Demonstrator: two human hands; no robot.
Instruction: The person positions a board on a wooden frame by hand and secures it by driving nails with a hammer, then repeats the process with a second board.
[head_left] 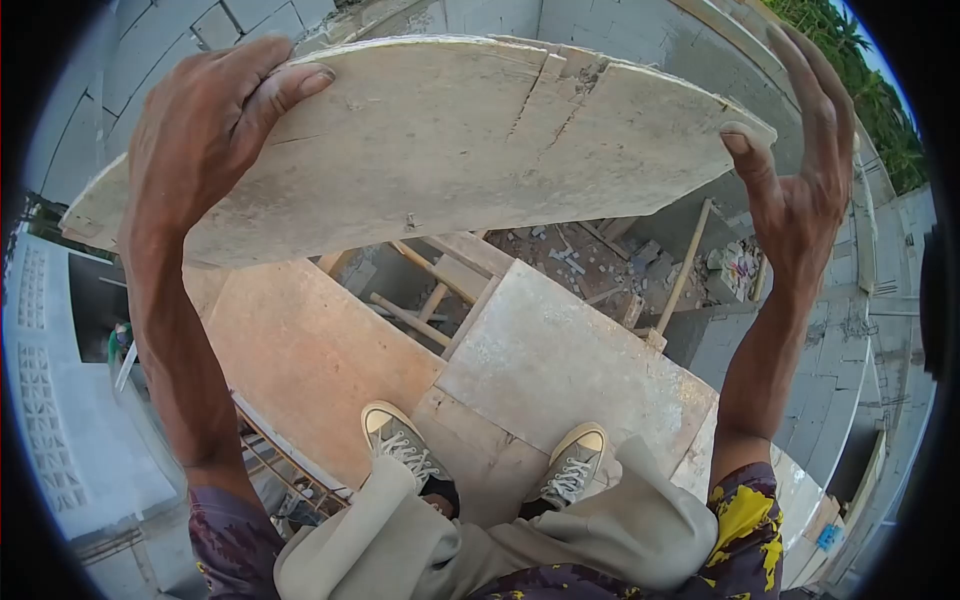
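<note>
A wide, cement-stained wooden board is held up in front of me, cracked near its right part. My left hand grips its left end, thumb over the top edge. My right hand holds its right end, with the thumb pressed on the board's face and the fingers spread behind the edge. Below the board I see my two feet in grey sneakers standing on flat panels.
I stand on plywood panels laid high on a scaffold. A gap between the panels shows timber poles and rubble far below. Grey block walls rise to the right and behind. Steel rebar lies at the left edge.
</note>
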